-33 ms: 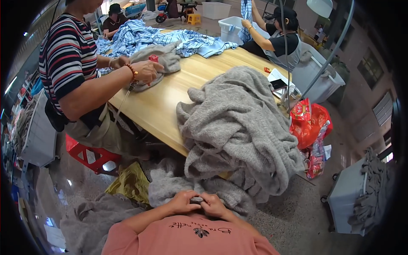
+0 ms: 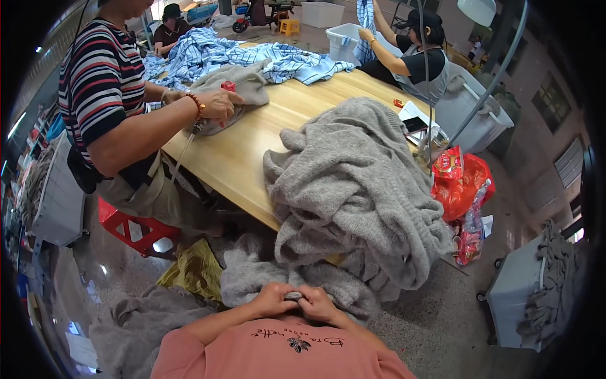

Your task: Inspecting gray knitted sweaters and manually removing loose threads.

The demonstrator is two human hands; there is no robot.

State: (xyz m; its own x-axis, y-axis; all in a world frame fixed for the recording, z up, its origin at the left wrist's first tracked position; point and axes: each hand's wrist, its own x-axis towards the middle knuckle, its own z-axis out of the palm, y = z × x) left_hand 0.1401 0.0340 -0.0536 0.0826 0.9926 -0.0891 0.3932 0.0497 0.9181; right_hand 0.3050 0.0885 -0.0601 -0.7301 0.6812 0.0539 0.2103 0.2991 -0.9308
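1. So, far left there's a pale wheeled bin with grey cloth stuffed in along its near side.
2. Next over, a yellow sack is slumped on the floor beside some loose grey fabric; can't tell if anything's inside the sack.
3. Left hand is curled with a pinch on the edge of the grey knit, which sits right in front of the person, below the table.
4. Right hand is pinching that same edge, close beside the left. I'd call this step handling or checking the edge; the next move probably calls for a firm two-handed grip and a bit of slack.
5. Up top, a white tub stands near a co-worker holding up checked cloth; its contents are hard to make out.
6. Big grey heap covers the table's near right end.
7. Right of that, a red plastic bag has a clear bottle by it, and a larger white bin behind has grey cloth in it.
8. Far right, another wheeled bin has grey cloth hanging over its side.
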